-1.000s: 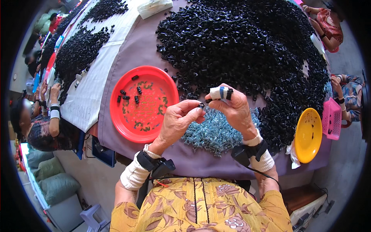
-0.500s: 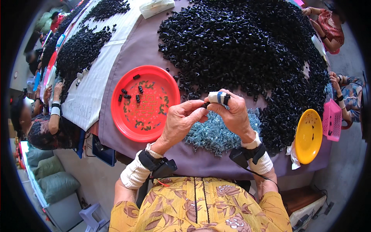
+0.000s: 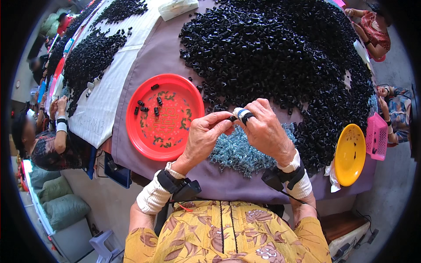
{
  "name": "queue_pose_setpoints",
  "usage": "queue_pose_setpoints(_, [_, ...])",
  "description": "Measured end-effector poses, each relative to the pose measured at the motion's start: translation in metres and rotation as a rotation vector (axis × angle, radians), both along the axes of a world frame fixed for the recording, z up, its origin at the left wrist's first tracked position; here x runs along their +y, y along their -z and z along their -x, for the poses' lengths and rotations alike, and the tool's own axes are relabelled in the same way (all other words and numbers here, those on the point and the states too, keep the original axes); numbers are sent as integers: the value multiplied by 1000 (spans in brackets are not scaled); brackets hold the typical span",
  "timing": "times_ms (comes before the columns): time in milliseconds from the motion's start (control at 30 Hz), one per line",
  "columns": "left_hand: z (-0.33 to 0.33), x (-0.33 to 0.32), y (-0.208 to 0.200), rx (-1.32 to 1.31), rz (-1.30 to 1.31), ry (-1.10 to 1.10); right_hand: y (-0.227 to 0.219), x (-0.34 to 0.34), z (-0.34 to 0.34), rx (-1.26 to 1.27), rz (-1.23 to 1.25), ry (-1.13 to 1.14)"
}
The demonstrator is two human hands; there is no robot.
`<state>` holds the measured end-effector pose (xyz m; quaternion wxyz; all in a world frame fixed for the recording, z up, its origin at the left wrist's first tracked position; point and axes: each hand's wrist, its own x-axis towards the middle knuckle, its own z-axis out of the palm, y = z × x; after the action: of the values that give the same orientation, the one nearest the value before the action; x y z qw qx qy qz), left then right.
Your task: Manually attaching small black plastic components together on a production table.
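Observation:
Between the thumb and forefinger of my left hand (image 3: 202, 136) sits a small black plastic piece (image 3: 231, 118). My right hand (image 3: 269, 133) meets it from the other side, fingers curled, with a striped knit finger sleeve (image 3: 242, 115) touching the piece's end. Whether those right fingers hold a further small part is hidden. Below both hands lies a heap of tiny shiny pale-blue coil-like parts (image 3: 243, 153). Left of them is a red plate (image 3: 133, 120) with a printed pattern and several black pieces (image 3: 156, 111) on it. A large heap of loose black pieces (image 3: 267, 57) spreads beyond.
A yellow plate (image 3: 349, 168) with a few dark bits and a pink basket (image 3: 376, 136) stand at the right edge. A whitish container (image 3: 177, 8) is at the far side. Co-workers sit left (image 3: 57, 144) and right (image 3: 377, 30); a stool (image 3: 105, 250) stands lower left.
My right hand has rolled over, turning its back more upward and its sleeved finger down against the black piece. My left hand keeps its pinch in nearly the same place.

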<state>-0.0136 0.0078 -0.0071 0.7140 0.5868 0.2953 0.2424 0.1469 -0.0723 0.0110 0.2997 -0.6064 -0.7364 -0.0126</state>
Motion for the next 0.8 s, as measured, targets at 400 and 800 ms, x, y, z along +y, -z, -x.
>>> queue_pose_setpoints(400, [0, -1, 2, 75, -52, -32, 3, 2, -2, -56, 57, -84])
queue_pose_setpoints(800, [-2, 1, 6, 16, 322, -53, 2, 4, 9, -16, 80, 10])
